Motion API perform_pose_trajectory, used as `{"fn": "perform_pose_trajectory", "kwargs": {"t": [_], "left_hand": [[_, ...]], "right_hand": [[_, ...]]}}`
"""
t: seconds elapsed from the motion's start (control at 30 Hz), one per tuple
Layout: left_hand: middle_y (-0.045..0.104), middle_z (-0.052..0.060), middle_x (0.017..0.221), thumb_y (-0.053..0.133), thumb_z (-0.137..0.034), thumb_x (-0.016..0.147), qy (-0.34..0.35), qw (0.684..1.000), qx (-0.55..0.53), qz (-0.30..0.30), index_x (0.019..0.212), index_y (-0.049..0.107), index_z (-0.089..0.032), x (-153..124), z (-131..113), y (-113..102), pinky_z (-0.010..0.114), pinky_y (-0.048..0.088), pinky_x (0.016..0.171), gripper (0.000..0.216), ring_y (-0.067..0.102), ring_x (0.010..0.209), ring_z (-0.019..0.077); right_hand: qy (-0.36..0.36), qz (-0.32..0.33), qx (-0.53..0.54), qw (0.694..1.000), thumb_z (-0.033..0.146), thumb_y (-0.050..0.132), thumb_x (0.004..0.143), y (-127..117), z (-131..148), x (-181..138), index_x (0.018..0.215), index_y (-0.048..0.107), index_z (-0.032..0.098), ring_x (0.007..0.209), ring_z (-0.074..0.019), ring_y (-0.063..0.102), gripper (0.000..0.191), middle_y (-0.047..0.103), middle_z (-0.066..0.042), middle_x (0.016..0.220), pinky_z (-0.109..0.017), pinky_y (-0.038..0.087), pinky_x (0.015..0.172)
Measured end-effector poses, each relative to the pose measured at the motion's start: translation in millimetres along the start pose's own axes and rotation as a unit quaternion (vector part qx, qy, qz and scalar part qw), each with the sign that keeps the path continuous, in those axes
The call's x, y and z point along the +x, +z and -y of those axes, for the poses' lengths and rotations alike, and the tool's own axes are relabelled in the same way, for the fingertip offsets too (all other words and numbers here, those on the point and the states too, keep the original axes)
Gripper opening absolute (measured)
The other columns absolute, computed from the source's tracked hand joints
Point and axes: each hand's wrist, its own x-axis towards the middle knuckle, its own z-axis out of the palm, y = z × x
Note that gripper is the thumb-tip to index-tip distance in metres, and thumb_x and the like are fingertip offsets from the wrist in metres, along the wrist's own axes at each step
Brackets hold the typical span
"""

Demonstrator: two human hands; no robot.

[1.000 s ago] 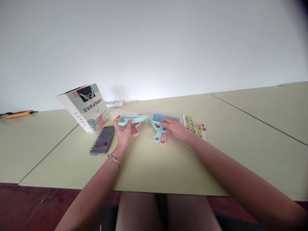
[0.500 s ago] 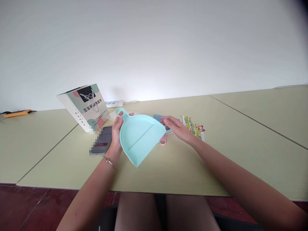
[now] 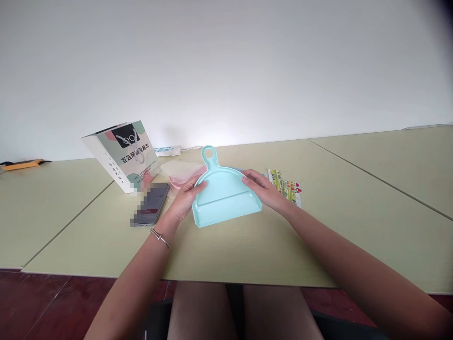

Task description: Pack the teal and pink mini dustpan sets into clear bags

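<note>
A mint-green dustpan is held up over the table, its looped handle pointing away from me and its straight lip toward me. My left hand grips its left edge, thumb on the upper face. On the opposite edge, my right hand holds it the same way. Behind the pan on the left lies a pink item in clear plastic, partly covered. A bit of blue bristle shows behind the pan near my right hand; the rest is hidden.
A paper gift bag with rope handles stands at the left, with a phone in front of it. Right of my hand lie green printed packets. A white power strip sits by the wall, and an orange object lies far left.
The dustpan has turned so its handle points away and its lip faces me. My right hand, free before, has closed on its right edge.
</note>
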Motion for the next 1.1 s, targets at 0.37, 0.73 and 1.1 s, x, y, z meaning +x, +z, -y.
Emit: {"fn": "perform_pose_trajectory", "kwargs": {"t": [0.37, 0.73, 1.1], "left_hand": [[0.068, 0.003, 0.115, 0.072, -0.041, 0.068, 0.037, 0.998, 0.022, -0.046, 0.116, 0.065, -0.025, 2, 2, -4, 0.035, 0.048, 0.089, 0.051, 0.061, 0.105, 0.0256], [0.066, 0.003, 0.118, 0.071, -0.040, 0.070, 0.057, 0.998, 0.005, -0.040, 0.113, 0.066, -0.023, 1, 1, -4, 0.033, 0.047, 0.089, 0.047, 0.058, 0.111, 0.0257], [0.071, 0.003, 0.103, 0.072, -0.040, 0.069, 0.046, 0.998, -0.008, -0.038, 0.110, 0.068, -0.024, -2, -4, -1, 0.033, 0.047, 0.088, 0.044, 0.062, 0.101, 0.0237]], "right_hand": [[-0.008, 0.092, -0.221, 0.971, 0.038, 0.032, 0.092, -11, -18, 7, 0.130, 0.051, 0.028, 0.127, -0.0269, 0.046, 0.044, 0.050, -0.002, 0.138, -0.047, 0.038, 0.103], [-0.095, 0.100, -0.323, 0.936, 0.013, 0.043, 0.077, -14, -17, 5, 0.103, 0.069, 0.030, 0.083, -0.0246, 0.065, 0.041, 0.069, -0.001, 0.107, -0.035, 0.047, 0.066], [-0.045, -0.280, -0.186, 0.941, 0.043, 0.048, 0.084, -28, -26, 15, 0.086, 0.065, 0.022, 0.067, -0.0204, 0.058, 0.028, 0.066, -0.004, 0.073, -0.032, 0.041, 0.064]]}}
